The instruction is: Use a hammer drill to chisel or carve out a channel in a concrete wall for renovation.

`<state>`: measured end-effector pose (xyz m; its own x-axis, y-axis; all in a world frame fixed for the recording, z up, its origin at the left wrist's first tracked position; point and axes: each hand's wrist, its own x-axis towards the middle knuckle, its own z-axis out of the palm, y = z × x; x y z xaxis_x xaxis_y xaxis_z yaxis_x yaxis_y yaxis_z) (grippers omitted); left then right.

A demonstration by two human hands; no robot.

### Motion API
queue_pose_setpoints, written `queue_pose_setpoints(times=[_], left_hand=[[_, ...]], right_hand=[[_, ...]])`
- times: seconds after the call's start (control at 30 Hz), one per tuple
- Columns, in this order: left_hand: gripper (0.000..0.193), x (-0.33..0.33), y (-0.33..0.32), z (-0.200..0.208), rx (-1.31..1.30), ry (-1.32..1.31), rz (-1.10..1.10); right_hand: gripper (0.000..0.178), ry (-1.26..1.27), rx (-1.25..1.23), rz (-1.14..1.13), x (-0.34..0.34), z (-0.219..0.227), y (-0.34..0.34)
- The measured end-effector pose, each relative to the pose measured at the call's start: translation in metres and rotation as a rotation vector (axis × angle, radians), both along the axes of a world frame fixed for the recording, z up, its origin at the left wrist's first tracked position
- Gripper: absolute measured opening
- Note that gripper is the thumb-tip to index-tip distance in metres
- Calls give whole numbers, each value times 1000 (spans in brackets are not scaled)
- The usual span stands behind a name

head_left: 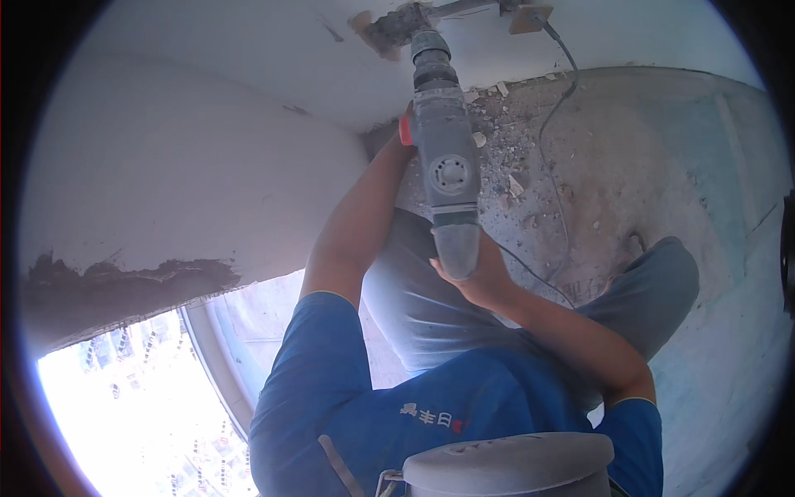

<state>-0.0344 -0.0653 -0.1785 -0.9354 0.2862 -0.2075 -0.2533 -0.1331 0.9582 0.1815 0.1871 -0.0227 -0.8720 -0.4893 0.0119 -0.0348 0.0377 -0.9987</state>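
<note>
A dusty grey rotary hammer (447,149) points away from me, its chuck (431,51) up against a rough hole (396,31) chipped in the white wall. My right hand (487,277) is closed round its rear handle, below the rounded end of the body. On the left side of the tool, my left hand (407,149) grips the front part beside a red piece (405,130). Most of the left fingers are hidden behind the body. Whatever bit is in the chuck cannot be made out against the dark hole.
Broken plaster and rubble (505,157) lie on the dusty floor at the wall's foot. A grey cable (544,132) hangs from a wall box (530,18) and runs along the floor to my right. At left stand a white wall (166,174) and a bright window (141,414).
</note>
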Motion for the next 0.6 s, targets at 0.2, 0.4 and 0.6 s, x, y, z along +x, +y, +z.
queue_pose_setpoints(times=[0.2,0.4,0.6], left_hand=[[25,6,46,32,199,146,80],[22,5,63,76,376,278,182],[19,21,37,119,542,347,202]], right_hand=[[44,200,71,-191,-6,26,-57],[40,231,-21,-167,-8,44,-88],[51,286,157,-54,-23,80,-102]])
